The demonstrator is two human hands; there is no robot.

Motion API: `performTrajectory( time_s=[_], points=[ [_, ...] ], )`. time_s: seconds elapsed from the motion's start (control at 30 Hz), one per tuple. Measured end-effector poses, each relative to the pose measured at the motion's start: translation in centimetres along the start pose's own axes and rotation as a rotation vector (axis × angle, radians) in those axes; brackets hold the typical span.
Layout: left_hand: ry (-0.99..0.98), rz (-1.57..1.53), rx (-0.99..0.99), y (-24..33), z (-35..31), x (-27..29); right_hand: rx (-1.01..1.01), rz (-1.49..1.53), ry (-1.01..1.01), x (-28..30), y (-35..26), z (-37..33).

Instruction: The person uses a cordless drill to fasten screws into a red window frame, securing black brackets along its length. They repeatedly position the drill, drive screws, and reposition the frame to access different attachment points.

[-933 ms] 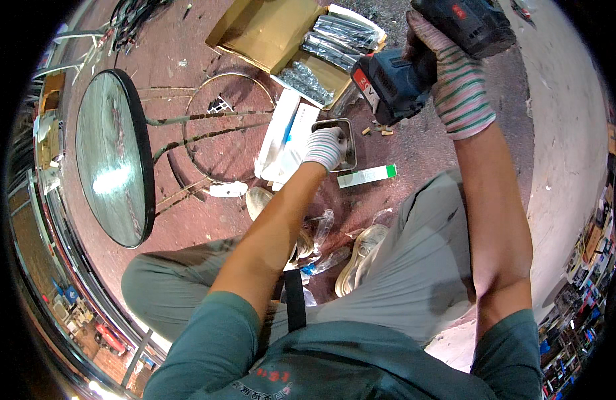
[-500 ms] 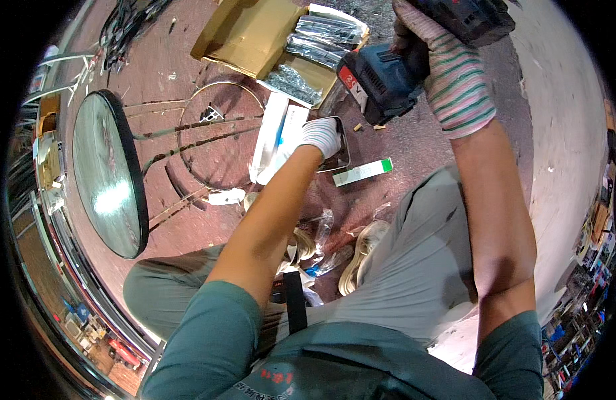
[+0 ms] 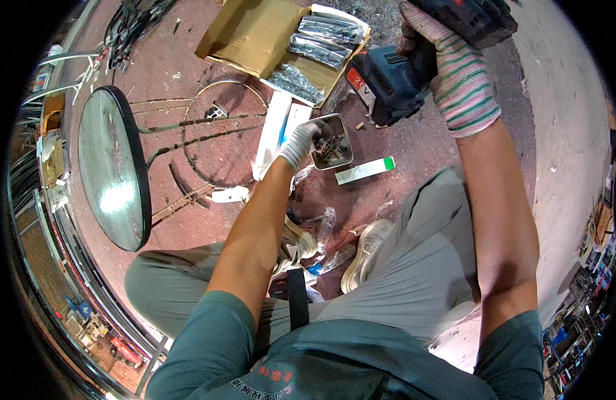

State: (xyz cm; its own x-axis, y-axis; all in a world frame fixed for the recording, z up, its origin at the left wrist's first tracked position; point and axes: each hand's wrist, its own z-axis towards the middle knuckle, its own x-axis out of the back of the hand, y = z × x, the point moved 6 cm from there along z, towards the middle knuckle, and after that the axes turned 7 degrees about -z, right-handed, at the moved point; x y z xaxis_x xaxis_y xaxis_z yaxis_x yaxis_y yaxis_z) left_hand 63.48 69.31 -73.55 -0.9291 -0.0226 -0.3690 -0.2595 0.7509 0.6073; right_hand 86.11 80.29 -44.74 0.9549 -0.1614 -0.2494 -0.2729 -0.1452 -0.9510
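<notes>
My right hand (image 3: 464,87), in a striped knit glove, is wrapped round the handle of a cordless drill (image 3: 391,77). Its blue-and-black battery end points left, while the dark body lies at the upper edge of the picture, partly cut off. My left hand (image 3: 300,141), gloved too, reaches over the left rim of a small metal tin (image 3: 348,141). Dark screws (image 3: 331,148) lie loose inside it. The left fingers look bunched together by the screws; whatever they may hold is too small to make out. Beside the tin rests a slim white-and-green box (image 3: 365,171).
An open cardboard box (image 3: 248,37) holds plastic-wrapped parts (image 3: 321,40) beyond the tin. Left of it, a round-topped stool (image 3: 111,170) lies on its side with legs and ring (image 3: 208,83) spread over the floor. Plastic wrappers (image 3: 328,230) lie near my shoes (image 3: 368,257).
My left hand has drawn back left from over the tin to its rim, uncovering the screws. My right hand still holds the drill, nearly unmoved.
</notes>
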Motion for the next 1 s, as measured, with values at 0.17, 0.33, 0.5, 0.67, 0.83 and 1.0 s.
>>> performTrajectory(
  time_s=[0.17,0.33,0.5,0.67,0.83,1.0],
  points=[
    [0.108,1.469,-0.18,0.7,0.4,-5.6,0.012,-0.037,0.03,1.0,0.0,0.2],
    [0.127,1.722,-0.134,-0.4,2.0,-6.2,0.006,-0.082,-0.016,1.3,-0.3,0.2],
    [0.169,1.511,-0.085,0.5,1.7,-6.7,-0.006,-0.135,0.037,2.3,-0.6,-0.2],
    [0.165,0.368,-0.09,1.0,0.0,-3.2,-0.018,0.004,0.012,2.4,0.5,1.0],
    [0.068,-0.144,0.012,1.9,-2.3,-1.5,-0.048,0.082,0.0,1.8,0.8,1.3],
    [-0.073,-0.22,-0.008,2.2,-2.3,-0.6,-0.117,0.096,-0.084,1.2,1.6,1.5]
  ],
)
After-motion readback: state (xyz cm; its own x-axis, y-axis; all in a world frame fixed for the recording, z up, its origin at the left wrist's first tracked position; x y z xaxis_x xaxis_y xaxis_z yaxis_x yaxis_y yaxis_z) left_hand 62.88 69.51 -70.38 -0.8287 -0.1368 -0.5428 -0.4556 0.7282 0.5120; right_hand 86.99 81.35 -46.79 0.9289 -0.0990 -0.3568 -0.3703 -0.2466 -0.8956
